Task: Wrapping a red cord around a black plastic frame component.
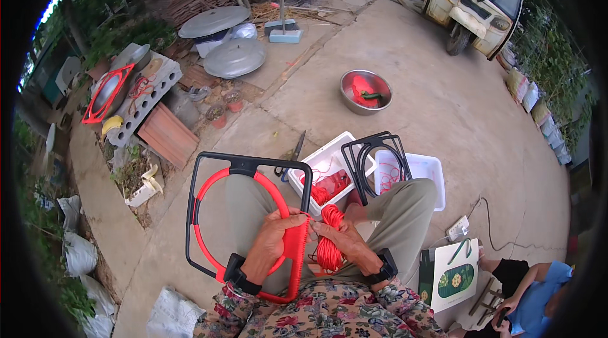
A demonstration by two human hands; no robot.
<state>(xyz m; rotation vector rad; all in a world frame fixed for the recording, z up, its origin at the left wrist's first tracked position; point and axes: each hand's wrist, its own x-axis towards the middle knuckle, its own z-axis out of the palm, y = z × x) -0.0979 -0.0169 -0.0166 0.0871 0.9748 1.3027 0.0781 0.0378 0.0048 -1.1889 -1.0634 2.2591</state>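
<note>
A square black frame (244, 164) with a round inner ring lies across my lap. Red cord is wound closely over its ring and lower right corner. The fingers of my left hand (271, 240) are closed on the cord-wrapped right side of this frame. Just beside it, my right hand (345, 240) is closed around a thick bundle of red cord (329, 254), its fingertips close to the wrapped edge. Both wrists wear black bands. Past my knees, a white tray (297, 176) contains more red cord. Several bare black frames (367, 142) lean between it and a second white tray (437, 180).
Scissors (297, 148) lie on the concrete left of the trays. Farther off stands a metal bowl (366, 109) with red and green things inside. At right are a power strip (457, 229), a gift bag (453, 275) and a seated person (538, 294). A three-wheeled vehicle (475, 6) is parked behind.
</note>
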